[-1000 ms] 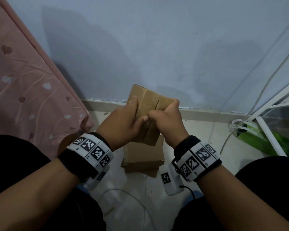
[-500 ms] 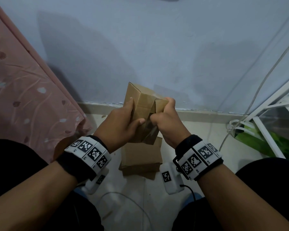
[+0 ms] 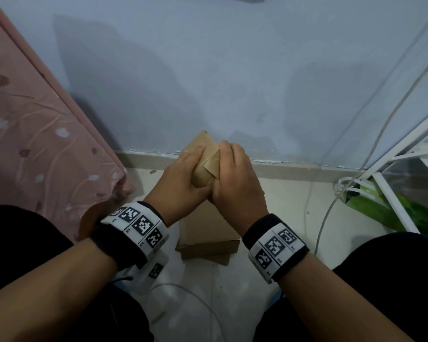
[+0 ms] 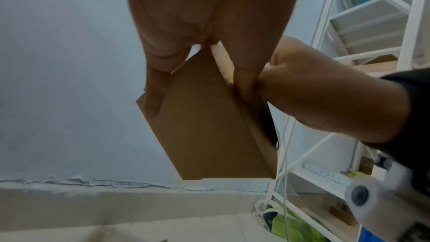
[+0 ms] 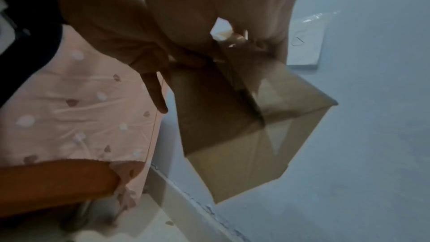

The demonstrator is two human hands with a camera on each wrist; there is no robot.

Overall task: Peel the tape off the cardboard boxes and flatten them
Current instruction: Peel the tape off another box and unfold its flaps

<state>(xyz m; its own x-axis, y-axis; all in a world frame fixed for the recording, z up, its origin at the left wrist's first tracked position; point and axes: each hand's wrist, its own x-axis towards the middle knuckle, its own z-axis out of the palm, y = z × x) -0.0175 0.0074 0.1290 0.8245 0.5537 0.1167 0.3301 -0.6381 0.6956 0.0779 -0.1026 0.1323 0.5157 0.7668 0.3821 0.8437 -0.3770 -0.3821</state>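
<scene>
A small brown cardboard box (image 3: 204, 157) is held in the air in front of the wall, one corner pointing up. My left hand (image 3: 189, 170) grips its left side, thumb laid on the near face. My right hand (image 3: 229, 166) grips the right side, beside a raised triangular flap (image 3: 214, 164). The left wrist view shows the box's plain side (image 4: 209, 126) with my fingers (image 4: 152, 97) curled round its edges. In the right wrist view the box's far end (image 5: 244, 144) stands open, and glossy tape (image 5: 235, 42) sits by my right fingers. A second cardboard box (image 3: 208, 233) lies on the floor under my hands.
A pink patterned bedsheet (image 3: 35, 144) hangs at the left. The blue wall and baseboard (image 3: 307, 169) are close ahead. A white metal rack (image 3: 393, 169), a green bag (image 3: 381, 208) and loose cables (image 3: 324, 218) stand at the right. My black-clad knees flank the pale floor.
The box has turned so that a corner points up and a flap has lifted. Both hands have shifted their hold, the right hand now wrapping the right side.
</scene>
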